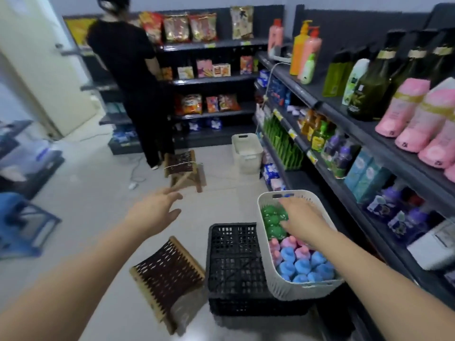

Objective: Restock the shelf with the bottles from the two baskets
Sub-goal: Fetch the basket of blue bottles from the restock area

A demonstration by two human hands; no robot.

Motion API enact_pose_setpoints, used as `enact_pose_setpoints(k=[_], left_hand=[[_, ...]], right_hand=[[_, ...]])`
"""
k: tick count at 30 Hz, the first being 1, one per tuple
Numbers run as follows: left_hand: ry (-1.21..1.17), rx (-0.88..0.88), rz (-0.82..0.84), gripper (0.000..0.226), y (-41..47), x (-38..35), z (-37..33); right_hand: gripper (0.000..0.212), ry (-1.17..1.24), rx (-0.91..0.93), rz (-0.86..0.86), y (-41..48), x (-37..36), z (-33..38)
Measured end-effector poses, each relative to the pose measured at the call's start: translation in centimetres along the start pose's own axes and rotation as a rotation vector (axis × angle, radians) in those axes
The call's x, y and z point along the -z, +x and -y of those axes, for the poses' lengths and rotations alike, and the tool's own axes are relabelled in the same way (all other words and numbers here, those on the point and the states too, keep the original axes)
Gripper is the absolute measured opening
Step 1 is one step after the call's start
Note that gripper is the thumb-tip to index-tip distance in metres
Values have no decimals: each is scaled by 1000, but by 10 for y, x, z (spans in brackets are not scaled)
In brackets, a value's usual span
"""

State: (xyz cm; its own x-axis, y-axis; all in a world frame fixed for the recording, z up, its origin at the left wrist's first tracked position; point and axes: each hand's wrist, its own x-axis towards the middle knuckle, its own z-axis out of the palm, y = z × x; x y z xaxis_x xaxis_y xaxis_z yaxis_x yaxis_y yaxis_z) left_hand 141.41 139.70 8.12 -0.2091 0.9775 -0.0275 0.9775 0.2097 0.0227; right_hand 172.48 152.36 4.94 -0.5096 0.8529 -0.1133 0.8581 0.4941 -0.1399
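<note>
A white basket (288, 289) rests on a black crate (234, 264) beside the shelf (384, 153) on the right. It holds green bottles (272, 221) at its far end, pink bottles (275, 247) in the middle and blue bottles (302, 267) at the near end. My right hand (302, 220) reaches into the basket over the green bottles; whether its fingers hold one I cannot tell. My left hand (155, 212) hovers over the floor with fingers spread, holding nothing. A second white basket (247, 153) stands on the floor farther along the shelf.
A woven wooden stool (167, 274) lies left of the crate and another stool (183, 168) stands farther back. A person in black (138, 82) stands at the far snack shelves. Pink and dark green bottles fill the right shelf's upper levels. Blue crates sit at the left.
</note>
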Motion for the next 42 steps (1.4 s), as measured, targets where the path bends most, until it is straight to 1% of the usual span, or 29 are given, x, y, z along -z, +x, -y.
enact_pose_setpoints(k=[2, 5, 11, 15, 18, 24, 32, 36, 42], left_hand=[[5, 92, -20, 40, -41, 1, 23], [80, 229, -61, 41, -109, 9, 63], [133, 510, -111, 38, -240, 31, 138], [167, 695, -81, 39, -313, 33, 180], [190, 819, -43, 39, -365, 30, 212], [212, 984, -62, 39, -461, 27, 288], [235, 1218, -82, 52, -600, 24, 385], [226, 1328, -97, 56, -666, 23, 421], [217, 1446, -165, 59, -738, 21, 462]], right_hand=[[48, -70, 94, -22, 2, 5, 29], [54, -152, 249, -37, 4, 12, 80], [58, -125, 497, 3, 9, 19, 200], [56, -131, 656, -31, 2, 20, 290], [55, -178, 763, -31, -6, 18, 359], [59, -258, 944, -10, -33, 10, 505], [60, -205, 1129, 24, -90, -8, 702], [56, -186, 1252, 33, -115, -25, 786], [67, -213, 1396, 2, -140, -51, 897]])
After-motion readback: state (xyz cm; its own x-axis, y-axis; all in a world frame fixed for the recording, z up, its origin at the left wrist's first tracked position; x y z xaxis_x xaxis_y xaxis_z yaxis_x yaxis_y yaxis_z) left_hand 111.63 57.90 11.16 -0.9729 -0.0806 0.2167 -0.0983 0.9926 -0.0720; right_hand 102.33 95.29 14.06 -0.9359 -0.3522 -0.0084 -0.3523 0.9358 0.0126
